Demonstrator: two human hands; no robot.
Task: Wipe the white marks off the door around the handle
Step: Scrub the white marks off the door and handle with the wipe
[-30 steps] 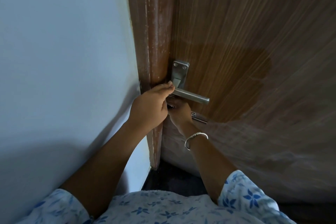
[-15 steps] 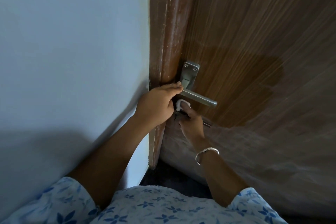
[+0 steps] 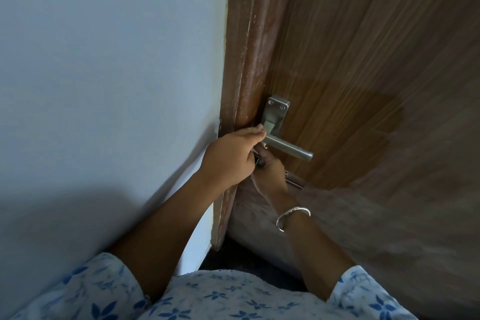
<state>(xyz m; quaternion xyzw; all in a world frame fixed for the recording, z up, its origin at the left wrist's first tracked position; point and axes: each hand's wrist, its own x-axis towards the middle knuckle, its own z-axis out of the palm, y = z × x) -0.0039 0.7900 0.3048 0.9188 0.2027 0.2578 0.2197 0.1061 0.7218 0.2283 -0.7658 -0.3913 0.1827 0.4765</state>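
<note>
My left fingers [image 3: 255, 135] are curling tight, tips touching the handle [image 3: 288, 148]; what they are gripping I cannot tell. Just below them, my right hand [image 3: 271, 173] is holding a cloth [image 3: 264, 145] against the door [image 3: 363, 60], its fingers mostly hidden. Crowding here, I am risking snagging the cloth on the handle and missing the marks [image 3: 337, 215] lower down.

One door [image 3: 363, 60], one handle [image 3: 289, 148], one frame [image 3: 249, 60], one wall [image 3: 104, 60], one bracelet [image 3: 293, 212], two hands: left hand [image 3: 230, 160], right hand [image 3: 271, 173].

The frame [image 3: 250, 60] stands between the wall [image 3: 104, 86], left, and the door [image 3: 376, 47], right. The handle [image 3: 285, 147] sits on the door beside the frame.
</note>
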